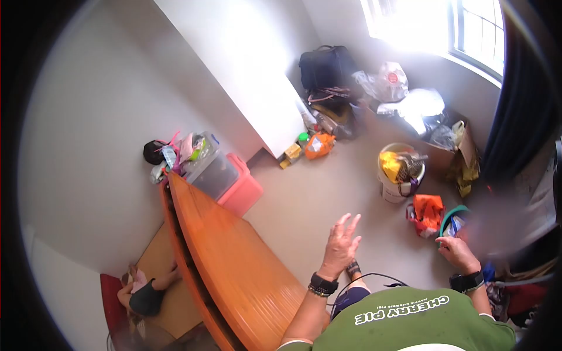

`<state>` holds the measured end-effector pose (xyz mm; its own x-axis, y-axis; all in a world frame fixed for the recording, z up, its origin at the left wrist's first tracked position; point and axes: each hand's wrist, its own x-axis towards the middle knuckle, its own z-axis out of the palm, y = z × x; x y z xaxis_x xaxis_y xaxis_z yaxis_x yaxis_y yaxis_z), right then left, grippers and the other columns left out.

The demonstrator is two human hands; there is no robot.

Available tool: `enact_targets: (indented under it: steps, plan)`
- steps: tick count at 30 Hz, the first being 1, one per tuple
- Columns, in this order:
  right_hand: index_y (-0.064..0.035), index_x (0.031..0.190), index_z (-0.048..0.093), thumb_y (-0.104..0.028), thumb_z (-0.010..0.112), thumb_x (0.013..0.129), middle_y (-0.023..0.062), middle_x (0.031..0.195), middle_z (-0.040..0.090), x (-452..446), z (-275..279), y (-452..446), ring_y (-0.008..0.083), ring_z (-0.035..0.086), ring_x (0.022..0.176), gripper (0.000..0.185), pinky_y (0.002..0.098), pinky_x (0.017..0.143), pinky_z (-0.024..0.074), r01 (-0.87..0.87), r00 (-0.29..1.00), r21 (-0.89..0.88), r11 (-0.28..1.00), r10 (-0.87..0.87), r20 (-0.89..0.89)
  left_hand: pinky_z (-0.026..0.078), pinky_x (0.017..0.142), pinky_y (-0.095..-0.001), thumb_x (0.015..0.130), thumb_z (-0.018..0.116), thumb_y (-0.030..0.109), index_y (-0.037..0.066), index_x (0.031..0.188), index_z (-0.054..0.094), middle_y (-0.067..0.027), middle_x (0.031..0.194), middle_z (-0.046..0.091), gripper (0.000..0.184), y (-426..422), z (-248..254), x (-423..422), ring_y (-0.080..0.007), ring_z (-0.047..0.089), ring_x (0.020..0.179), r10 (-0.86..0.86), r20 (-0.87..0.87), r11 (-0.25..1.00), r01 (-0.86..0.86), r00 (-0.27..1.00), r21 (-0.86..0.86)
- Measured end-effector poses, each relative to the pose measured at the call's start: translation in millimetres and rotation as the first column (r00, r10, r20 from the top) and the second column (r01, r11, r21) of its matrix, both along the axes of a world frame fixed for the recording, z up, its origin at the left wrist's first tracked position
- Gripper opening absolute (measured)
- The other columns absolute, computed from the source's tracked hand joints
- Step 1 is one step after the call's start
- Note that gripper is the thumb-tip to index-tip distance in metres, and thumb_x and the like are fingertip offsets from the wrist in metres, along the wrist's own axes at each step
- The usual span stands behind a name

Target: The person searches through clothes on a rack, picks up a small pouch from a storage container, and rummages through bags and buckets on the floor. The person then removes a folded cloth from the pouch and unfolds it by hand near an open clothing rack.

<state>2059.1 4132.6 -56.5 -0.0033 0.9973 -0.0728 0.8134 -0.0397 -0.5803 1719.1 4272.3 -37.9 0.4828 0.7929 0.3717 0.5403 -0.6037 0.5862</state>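
My left hand (341, 248) is raised in front of me over the floor, fingers spread apart, with nothing in it. A dark band and a beaded bracelet circle that wrist. On the other side, my right hand (459, 255) has its fingers curled in. Its fingertips overlap the near edge of a teal-rimmed container (449, 215) in this view; whether they touch it, or hold something small, is hidden. Beside that container stands an orange-red bag (427, 214). A dark watch is on my right wrist.
A tall wooden panel (234, 245) rises at my left; a person (146, 298) lies behind it. Pink and clear bins (243, 190) stand past it. Ahead are a white bucket (393, 190), a black bag (326, 67), plastic bags (391, 83) and an orange packet (319, 146). A dark curtain (530, 99) hangs right.
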Motion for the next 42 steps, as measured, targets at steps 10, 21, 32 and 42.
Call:
enact_targets:
  steps: [10,21,32,42]
  plan:
    - [-0.0027,0.107,0.062,-0.009,0.06,0.079,0.0175,0.09,0.066,-90.2,21.7,246.7,0.0315,0.064,0.086,0.029,0.0388,0.077,0.0506,-0.116,0.993,-0.033,0.993,0.115,-0.012,0.037,0.102,-0.0397,0.082,0.059,0.002,0.007,0.137,0.041,-0.0163,0.13,0.044,0.058,229.7,61.0,-147.9,-0.0329,0.043,0.121,0.312,0.078,0.944,-0.318,0.947,0.089]
    - [-0.0062,0.106,0.063,-0.014,0.06,0.081,0.0163,0.091,0.066,-156.0,-15.2,525.7,0.0337,0.063,0.085,0.026,0.0415,0.076,0.05,-0.246,0.969,-0.037,0.968,0.247,0.015,0.041,0.096,-0.0391,0.087,0.057,0.005,0.01,0.138,0.041,-0.0118,0.129,0.047,0.053,461.5,123.1,-284.9,-0.0237,0.048,0.118,0.559,0.111,0.824,-0.565,0.822,0.036]
    - [-0.0057,0.109,0.061,-0.012,0.06,0.082,0.0153,0.099,0.065,-266.5,6.5,727.0,0.0336,0.061,0.092,0.028,0.0415,0.081,0.0482,-0.366,0.931,-0.022,0.931,0.366,-0.005,0.037,0.095,-0.0443,0.083,0.063,0.025,0.013,0.142,0.031,-0.0141,0.127,0.049,0.068,581.9,158.9,-577.9,-0.0239,0.048,0.114,0.812,0.56,0.491,-0.71,0.163,-0.505]
    - [-0.0057,0.108,0.062,-0.013,0.062,0.082,0.0157,0.094,0.066,-429.1,15.7,819.6,0.0339,0.063,0.086,0.027,0.041,0.078,0.0493,-0.228,0.973,-0.124,0.966,0.23,0.001,0.041,0.082,-0.0404,0.084,0.059,0.031,0.008,0.116,0.052,-0.01,0.112,0.051,0.041,695.3,34.6,-902.1,-0.0238,0.049,0.1,0.797,0.377,0.016,-0.608,-0.471,-0.794]
